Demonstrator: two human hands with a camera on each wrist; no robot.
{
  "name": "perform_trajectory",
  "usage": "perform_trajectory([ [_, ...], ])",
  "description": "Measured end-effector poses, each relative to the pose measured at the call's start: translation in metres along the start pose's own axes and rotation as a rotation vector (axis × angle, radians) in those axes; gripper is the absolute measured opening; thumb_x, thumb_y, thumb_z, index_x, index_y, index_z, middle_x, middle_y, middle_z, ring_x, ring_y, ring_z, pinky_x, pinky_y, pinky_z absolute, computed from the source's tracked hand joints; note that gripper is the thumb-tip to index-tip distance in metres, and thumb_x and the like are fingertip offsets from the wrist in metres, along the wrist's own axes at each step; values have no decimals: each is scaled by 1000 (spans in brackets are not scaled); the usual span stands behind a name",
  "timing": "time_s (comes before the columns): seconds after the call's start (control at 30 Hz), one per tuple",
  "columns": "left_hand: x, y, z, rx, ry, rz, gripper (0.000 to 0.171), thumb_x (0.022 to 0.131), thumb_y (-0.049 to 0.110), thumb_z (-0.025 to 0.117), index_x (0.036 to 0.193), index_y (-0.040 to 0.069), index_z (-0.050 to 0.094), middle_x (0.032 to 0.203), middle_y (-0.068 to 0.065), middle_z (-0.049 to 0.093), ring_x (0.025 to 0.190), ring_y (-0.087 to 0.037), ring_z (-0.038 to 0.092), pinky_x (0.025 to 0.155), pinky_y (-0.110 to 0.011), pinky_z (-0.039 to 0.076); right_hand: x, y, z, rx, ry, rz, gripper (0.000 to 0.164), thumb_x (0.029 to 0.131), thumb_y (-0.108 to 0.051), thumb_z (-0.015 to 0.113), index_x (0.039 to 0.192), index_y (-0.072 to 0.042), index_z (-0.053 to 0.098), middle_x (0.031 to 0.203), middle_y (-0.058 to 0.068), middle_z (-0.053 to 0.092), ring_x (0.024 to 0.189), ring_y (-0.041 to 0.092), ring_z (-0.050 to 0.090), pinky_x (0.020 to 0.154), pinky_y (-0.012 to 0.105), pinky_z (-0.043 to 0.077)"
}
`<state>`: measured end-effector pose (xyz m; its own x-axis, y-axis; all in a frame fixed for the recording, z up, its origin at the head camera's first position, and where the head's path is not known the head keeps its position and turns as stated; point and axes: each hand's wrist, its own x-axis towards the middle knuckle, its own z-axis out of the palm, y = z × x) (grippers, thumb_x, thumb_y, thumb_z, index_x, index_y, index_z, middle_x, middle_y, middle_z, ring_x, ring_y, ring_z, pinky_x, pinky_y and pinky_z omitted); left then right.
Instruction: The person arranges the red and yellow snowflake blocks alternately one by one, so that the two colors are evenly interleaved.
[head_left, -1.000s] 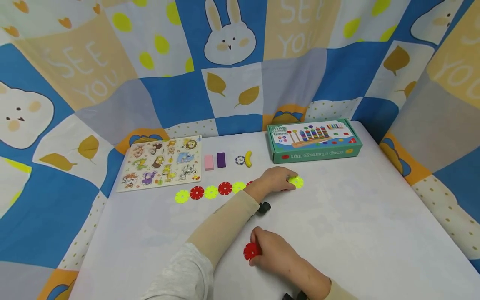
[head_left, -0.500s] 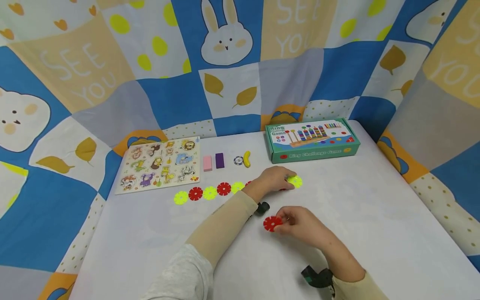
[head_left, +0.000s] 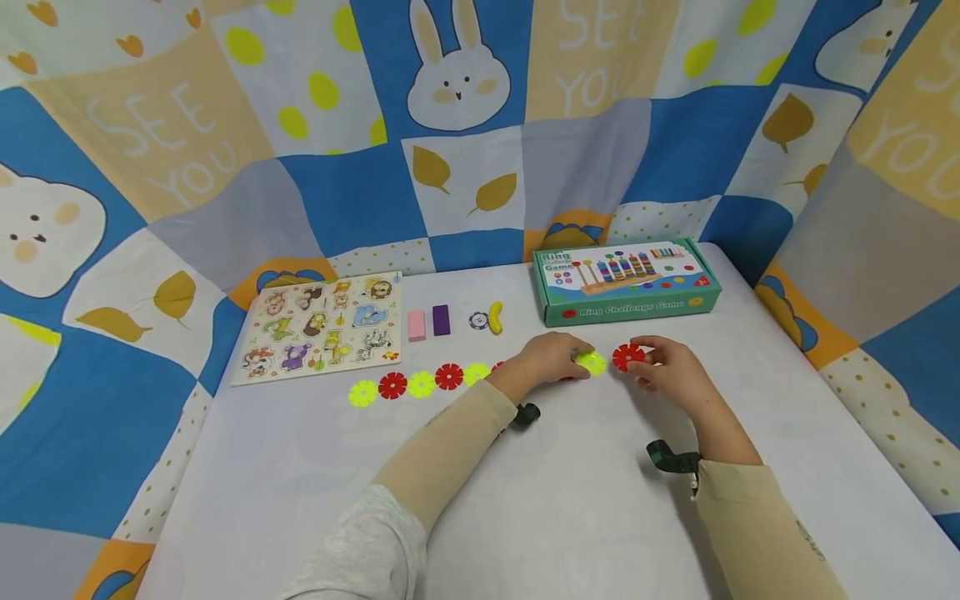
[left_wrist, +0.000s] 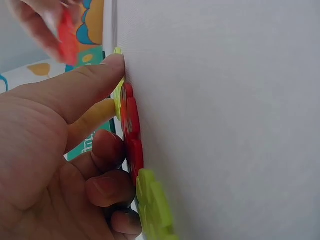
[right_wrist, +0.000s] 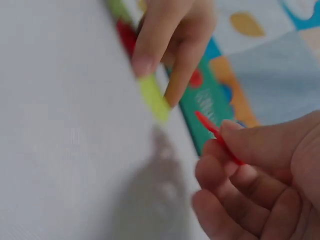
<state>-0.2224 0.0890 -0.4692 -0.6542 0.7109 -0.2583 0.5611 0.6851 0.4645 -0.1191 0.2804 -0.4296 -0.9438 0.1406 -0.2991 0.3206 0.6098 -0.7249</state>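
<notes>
My left hand (head_left: 549, 357) pinches a yellow-green snowflake disc (head_left: 596, 363) between thumb and forefinger, at the right end of a row on the table. Just behind it in the row, a red disc (left_wrist: 132, 132) and another yellow-green disc (left_wrist: 156, 206) lie beside its curled fingers. My right hand (head_left: 672, 377) pinches a red snowflake disc (head_left: 627, 357) by its edge. It is raised over the table with a small gap to the yellow-green one; its shadow falls below. Leftward, the row alternates yellow-green (head_left: 363, 393) and red (head_left: 392, 386), partly hidden by my left hand.
An animal puzzle board (head_left: 322, 329) lies at the back left. Beside it are a pink block (head_left: 417, 326), a purple block (head_left: 441, 320), a patterned round chip (head_left: 478, 320) and a toy banana (head_left: 495, 318). A green Ring Challenge Game box (head_left: 630, 310) stands behind the hands.
My right hand has carried the red disc from the near middle of the table up and right, beside the end of the row. My left hand has stayed in place on its yellow-green disc.
</notes>
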Motion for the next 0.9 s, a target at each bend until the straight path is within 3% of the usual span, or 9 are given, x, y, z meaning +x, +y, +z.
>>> perform_trajectory([
  [0.1, 0, 2, -2, 2, 5, 3, 53, 85, 43, 67, 135, 31, 53, 128, 15, 55, 111, -9, 46, 95, -30, 40, 13, 10, -2, -13, 7, 35, 55, 91, -26, 64, 139, -9, 43, 102, 16, 52, 83, 27, 57, 69, 29, 52],
  [0.27, -1, 6, -5, 7, 12, 2, 53, 85, 43, 66, 135, 30, 53, 128, 14, 55, 110, -8, 46, 95, -30, 40, 27, 21, -2, -27, -26, 10, 60, 89, -33, 66, 139, -9, 43, 102, 15, 51, 87, 26, 51, 69, 27, 49],
  [0.4, -1, 8, -7, -2, -5, -12, 54, 85, 42, 67, 135, 30, 53, 130, 14, 54, 113, -9, 46, 97, -31, 39, 30, 27, -3, -29, -58, -14, 64, 86, -32, 70, 138, -7, 41, 96, 13, 47, 88, 25, 47, 67, 25, 47],
  [0.63, 0, 7, -4, -19, 6, -40, 53, 83, 42, 69, 134, 33, 54, 129, 15, 54, 114, -9, 45, 98, -32, 39, 31, 33, -2, -47, -57, -39, 48, 88, -21, 67, 130, -6, 49, 93, 12, 44, 85, 24, 45, 63, 26, 42],
  [0.9, -2, 6, 4, -63, 13, -74, 52, 82, 45, 69, 132, 37, 54, 127, 16, 55, 112, -10, 47, 96, -34, 41, 31, 32, 0, -105, -84, -48, 49, 87, -21, 69, 128, -4, 49, 91, 13, 44, 84, 25, 45, 63, 28, 43],
])
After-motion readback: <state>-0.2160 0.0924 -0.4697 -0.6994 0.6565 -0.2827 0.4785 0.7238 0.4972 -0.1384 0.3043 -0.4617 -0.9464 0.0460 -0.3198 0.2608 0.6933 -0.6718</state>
